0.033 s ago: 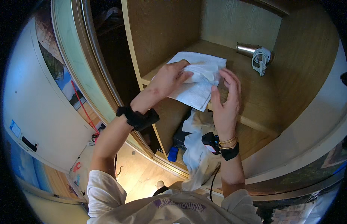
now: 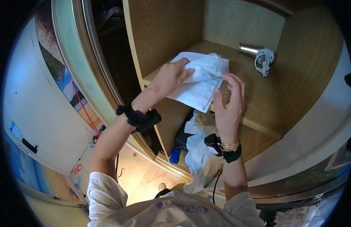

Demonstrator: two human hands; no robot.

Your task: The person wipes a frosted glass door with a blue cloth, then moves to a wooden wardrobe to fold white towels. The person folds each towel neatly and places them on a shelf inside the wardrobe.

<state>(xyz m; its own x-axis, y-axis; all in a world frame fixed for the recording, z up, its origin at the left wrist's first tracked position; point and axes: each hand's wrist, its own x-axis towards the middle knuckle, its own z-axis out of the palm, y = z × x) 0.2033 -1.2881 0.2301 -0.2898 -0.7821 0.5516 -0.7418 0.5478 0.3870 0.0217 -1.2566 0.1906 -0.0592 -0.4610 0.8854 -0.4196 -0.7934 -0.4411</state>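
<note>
A white towel (image 2: 192,94) lies flat on the wooden shelf, with its near corner hanging over the front edge. On top of it is a thin, rumpled white cloth (image 2: 211,64). My left hand (image 2: 169,79) is over the towel's left side, thumb and forefinger apart beside the cloth's left edge; its other fingers are partly hidden. At the towel's right edge, my right hand (image 2: 231,94) is raised with fingers curved and apart, holding nothing. Both wrists wear black bands.
A hair dryer (image 2: 254,52) with a coiled white cord lies at the back right of the shelf. Below hang pale crumpled fabrics (image 2: 202,151) next to a blue object (image 2: 175,156). A wooden upright panel (image 2: 132,41) borders the shelf at left, beside a sliding door frame (image 2: 94,49).
The rumpled cloth has shifted up and back over the towel, away from my fingers. My left hand has drawn slightly left; the right hand stays nearly still.
</note>
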